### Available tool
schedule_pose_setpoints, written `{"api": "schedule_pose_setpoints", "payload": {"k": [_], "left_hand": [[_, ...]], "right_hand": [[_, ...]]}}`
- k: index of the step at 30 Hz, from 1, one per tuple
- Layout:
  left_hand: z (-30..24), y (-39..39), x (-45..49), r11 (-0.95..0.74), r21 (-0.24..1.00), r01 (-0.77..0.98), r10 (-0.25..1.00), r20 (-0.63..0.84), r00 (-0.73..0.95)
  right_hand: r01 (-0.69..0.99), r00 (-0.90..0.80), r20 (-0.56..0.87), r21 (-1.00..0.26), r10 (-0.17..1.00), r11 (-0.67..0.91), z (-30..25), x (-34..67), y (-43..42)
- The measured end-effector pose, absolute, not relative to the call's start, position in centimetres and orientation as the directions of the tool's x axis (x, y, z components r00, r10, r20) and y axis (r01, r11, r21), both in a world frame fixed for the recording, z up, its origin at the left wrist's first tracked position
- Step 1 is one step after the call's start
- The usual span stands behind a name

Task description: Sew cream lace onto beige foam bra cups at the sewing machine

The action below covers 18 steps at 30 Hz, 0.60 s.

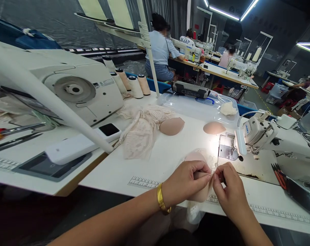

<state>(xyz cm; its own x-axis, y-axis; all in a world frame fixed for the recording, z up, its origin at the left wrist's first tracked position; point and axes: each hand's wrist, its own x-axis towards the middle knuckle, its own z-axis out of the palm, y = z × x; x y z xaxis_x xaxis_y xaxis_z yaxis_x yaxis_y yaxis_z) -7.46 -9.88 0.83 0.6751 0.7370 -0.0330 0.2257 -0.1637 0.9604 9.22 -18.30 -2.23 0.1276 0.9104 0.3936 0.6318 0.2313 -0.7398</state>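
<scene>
Near the table's front edge, my left hand (189, 181) is closed, thumb and forefinger pinching the edge of a pale beige bra (202, 194) with a sheer, lacy border. My right hand (230, 188) is closed in a pinch on the same edge, its fingertips almost touching the left ones. The bra spreads behind and below the left hand and hangs over the table edge; my hands hide part of it. Just beyond stands a sewing machine (254, 131), its lamp lit over the metal needle plate (227, 152). Two loose beige bra cups (172, 126) (214, 127) lie farther back.
Cream lace pieces (141, 136) lie left of the cups. Thread cones (136, 87), a clear plastic lid (193, 106) and a white stand pole (151, 58) are behind. Another machine (75, 85) stands left; red-handled tools (279, 176) lie right. Several co-workers sit at far machines.
</scene>
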Motion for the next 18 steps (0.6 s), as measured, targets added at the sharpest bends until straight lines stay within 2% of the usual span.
{"api": "schedule_pose_setpoints", "payload": {"k": [2, 4, 6, 9, 11, 13, 15, 18], "left_hand": [[0.9, -9.9, -7.4, -0.169, 0.957, 0.236, 0.738, -0.037, 0.674], [0.9, -9.9, -7.3, -0.172, 0.953, 0.249, 0.737, -0.043, 0.675], [0.9, -9.9, -7.3, -0.159, 0.955, 0.250, 0.735, -0.054, 0.676], [0.7, -9.7, -7.3, -0.147, 0.960, 0.237, 0.735, -0.054, 0.676], [0.7, -9.6, -7.3, -0.165, 0.957, 0.239, 0.742, -0.039, 0.669], [0.7, -9.5, -7.4, -0.183, 0.952, 0.245, 0.750, -0.026, 0.661], [0.7, -9.4, -7.5, -0.184, 0.953, 0.242, 0.755, -0.020, 0.656], [0.8, -9.5, -7.6, -0.180, 0.954, 0.240, 0.756, -0.022, 0.654]], "right_hand": [[0.378, 0.167, 0.194, -0.918, 0.967, 0.119, -2.7, 9.1, -18.1], [0.006, 0.162, -0.010, -1.000, 0.987, -0.011, -3.1, 8.8, -17.9], [-0.311, 0.151, -0.150, -0.945, 0.977, -0.097, -3.4, 8.4, -17.7], [-0.541, 0.156, -0.251, -0.831, 0.955, -0.130, -3.3, 8.1, -17.4], [-0.594, 0.176, -0.248, -0.798, 0.953, -0.097, -3.0, 8.2, -17.3], [-0.559, 0.225, -0.192, -0.828, 0.955, -0.035, -3.0, 8.7, -17.4], [-0.403, 0.261, -0.095, -0.915, 0.961, 0.018, -3.3, 9.4, -17.8], [-0.014, 0.291, 0.047, -0.998, 0.956, 0.054, -3.5, 10.2, -18.6]]}}
